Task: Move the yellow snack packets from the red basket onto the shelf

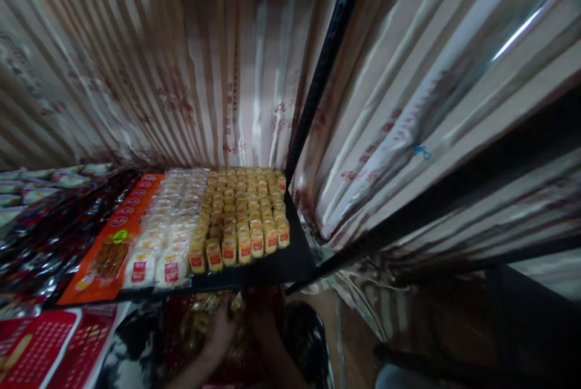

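Below the front edge of the shelf, both hands reach into a red basket (175, 304) between my knees, which holds wrapped yellow snacks (197, 325). My left hand (223, 325) is closed, with a small wrapped snack (236, 301) at its fingertips. Close beside it on the right is my right hand (263, 316), in deep shadow; its fingers do not show clearly. On the black shelf (299, 256) just above stand rows of small yellow packaged cakes (245, 244) with red-orange labels.
Left of the cakes lie white round packets (171, 268), an orange snack pack (109, 256) and dark shiny packets (49, 232). A red perforated basket (40, 346) is at lower left. Black metal posts (327, 56) and printed plastic sheeting (254, 74) enclose the shelf.
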Demonstrator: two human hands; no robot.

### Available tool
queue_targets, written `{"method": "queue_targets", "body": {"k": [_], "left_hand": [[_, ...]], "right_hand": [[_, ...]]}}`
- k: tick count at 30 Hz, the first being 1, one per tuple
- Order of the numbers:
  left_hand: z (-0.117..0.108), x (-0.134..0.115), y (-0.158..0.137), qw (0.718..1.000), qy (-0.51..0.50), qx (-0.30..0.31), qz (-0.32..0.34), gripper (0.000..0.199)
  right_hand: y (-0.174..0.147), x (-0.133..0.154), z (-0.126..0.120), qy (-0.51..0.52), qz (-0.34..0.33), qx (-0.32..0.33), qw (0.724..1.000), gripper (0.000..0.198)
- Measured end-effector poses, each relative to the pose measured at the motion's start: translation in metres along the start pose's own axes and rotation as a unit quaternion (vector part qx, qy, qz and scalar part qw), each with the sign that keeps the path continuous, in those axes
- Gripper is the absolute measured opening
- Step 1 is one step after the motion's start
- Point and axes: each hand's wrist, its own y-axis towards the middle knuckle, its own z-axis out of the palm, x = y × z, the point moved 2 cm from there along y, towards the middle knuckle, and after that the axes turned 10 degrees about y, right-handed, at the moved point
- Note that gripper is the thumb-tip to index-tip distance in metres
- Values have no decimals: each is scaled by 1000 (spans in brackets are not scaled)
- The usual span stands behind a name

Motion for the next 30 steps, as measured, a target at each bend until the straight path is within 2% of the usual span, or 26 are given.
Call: {"method": "queue_targets", "body": {"k": [6,10,14,17,22,25,30], "left_hand": [[-36,-23,-28,997,34,37,52,33],[-59,-50,-37,988,16,55,146,28],[-77,-79,-31,973,-10,55,223,19],[-86,-98,-18,972,-34,67,221,28],[-103,-130,-2,967,-31,53,248,45],[-111,-152,5,965,-8,41,258,43],[-126,-191,22,953,67,-30,293,39]], "right_hand": [[-37,9,-10,156,49,11,986,46],[-43,27,-24,181,8,-14,983,46],[-44,60,-37,203,-44,-29,978,42],[-40,84,-43,242,-52,-31,968,39],[-25,108,-53,250,-78,-75,962,37],[-11,121,-61,248,-111,-101,957,35],[16,143,-73,248,-155,-132,947,34]]}}
